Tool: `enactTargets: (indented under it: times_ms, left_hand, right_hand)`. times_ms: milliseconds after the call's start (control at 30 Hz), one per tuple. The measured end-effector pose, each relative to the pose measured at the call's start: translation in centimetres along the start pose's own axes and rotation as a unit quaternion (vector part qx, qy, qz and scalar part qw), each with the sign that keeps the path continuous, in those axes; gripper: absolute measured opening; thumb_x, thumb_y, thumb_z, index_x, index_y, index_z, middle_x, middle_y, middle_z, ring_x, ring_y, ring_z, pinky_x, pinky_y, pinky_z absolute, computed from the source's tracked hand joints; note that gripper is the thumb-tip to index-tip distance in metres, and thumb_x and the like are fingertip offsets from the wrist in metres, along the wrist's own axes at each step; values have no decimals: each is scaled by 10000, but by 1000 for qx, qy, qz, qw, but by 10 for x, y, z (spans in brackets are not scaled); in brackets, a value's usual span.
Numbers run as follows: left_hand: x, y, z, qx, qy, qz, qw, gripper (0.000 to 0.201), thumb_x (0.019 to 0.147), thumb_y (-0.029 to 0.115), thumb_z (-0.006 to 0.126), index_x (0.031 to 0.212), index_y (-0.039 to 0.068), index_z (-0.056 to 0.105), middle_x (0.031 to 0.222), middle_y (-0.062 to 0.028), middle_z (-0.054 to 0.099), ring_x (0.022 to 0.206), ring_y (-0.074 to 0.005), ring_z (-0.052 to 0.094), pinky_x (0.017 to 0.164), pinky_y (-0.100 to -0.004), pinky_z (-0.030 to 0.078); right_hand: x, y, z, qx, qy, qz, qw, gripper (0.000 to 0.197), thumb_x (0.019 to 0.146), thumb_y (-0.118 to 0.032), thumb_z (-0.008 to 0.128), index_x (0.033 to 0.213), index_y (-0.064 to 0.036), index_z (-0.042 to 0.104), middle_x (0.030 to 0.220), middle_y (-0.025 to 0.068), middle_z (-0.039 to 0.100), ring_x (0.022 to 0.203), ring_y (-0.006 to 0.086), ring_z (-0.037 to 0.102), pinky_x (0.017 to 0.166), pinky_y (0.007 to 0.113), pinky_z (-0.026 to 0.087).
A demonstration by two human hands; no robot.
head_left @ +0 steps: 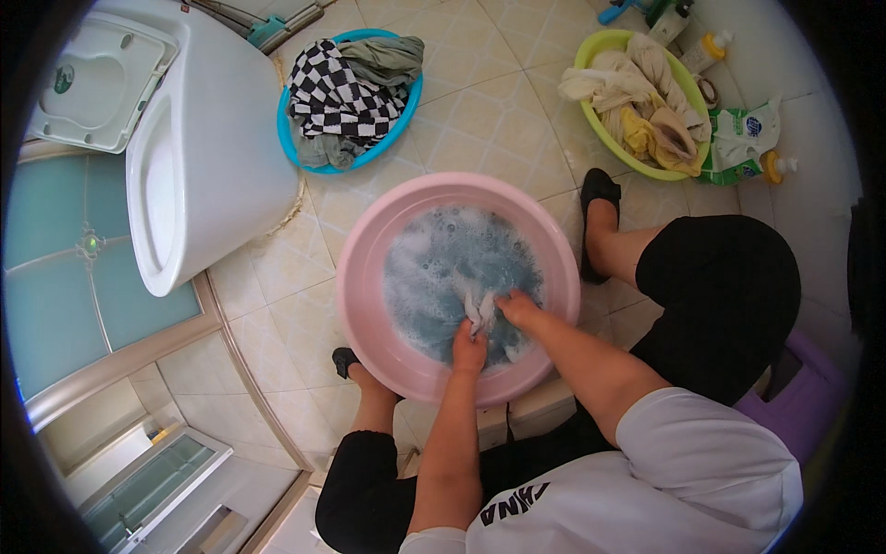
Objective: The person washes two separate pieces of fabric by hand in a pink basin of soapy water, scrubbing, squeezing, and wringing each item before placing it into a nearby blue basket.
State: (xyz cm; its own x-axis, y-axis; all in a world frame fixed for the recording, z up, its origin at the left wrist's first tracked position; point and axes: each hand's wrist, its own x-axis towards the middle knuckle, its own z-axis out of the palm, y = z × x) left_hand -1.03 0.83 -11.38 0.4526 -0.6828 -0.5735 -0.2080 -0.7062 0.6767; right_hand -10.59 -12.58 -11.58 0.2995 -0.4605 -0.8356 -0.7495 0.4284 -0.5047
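A large pink basin (pixel 366 261) sits on the floor before me, holding foamy bluish water (pixel 461 254). Bunched at the water's surface, near the basin's close side, is a wet whitish cloth (pixel 480 310). My left hand (pixel 469 349) is closed on its near end, with the fingertips partly hidden. On the cloth's right side, my right hand (pixel 519 309) is closed around its edge; some of those fingers are hidden too. How far the cloth reaches under the suds cannot be seen.
A blue basin (pixel 417 97) of checkered and grey-green clothes stands far left, beside a white toilet (pixel 217 138). Far right, a yellow-green basin (pixel 591 48) holds cream and yellow clothes near bottles (pixel 706 51) and a green-white bag (pixel 743 138). A purple stool (pixel 798 397) is behind my right leg.
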Motion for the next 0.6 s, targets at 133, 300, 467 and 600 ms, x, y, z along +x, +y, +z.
enactTargets:
  times_ms: [133,300,467,600]
  left_hand:
    - [9,27,2,32,112,-212,970,345,724,101,553,1051,-7,539,987,-227,554,961,-391,512,836,-390,408]
    - [-10,116,-13,-9,135,121,983,179,769,158,592,912,51,596,899,-159,569,791,-350,564,687,-410,447]
    - [-51,190,-25,139,127,206,960,161,780,215,609,789,58,573,819,-102,568,658,-312,558,565,-390,453]
    - [-45,195,-29,138,207,244,937,179,764,206,612,693,53,554,716,-103,558,598,-325,543,515,-392,431]
  right_hand:
    - [-6,-9,3,140,27,125,982,550,819,-399,500,1173,21,466,1144,190,518,1050,311,503,925,391,363]
    - [-1,-39,-11,462,-137,182,857,480,846,-474,467,1095,-66,509,935,154,576,820,276,575,726,390,475]
    - [2,-53,-21,588,-267,40,762,290,857,-343,525,1008,-96,533,813,132,581,644,236,587,543,331,511]
    - [-3,-76,-12,586,-290,42,755,215,843,-217,553,981,-52,548,774,105,582,640,199,566,553,313,499]
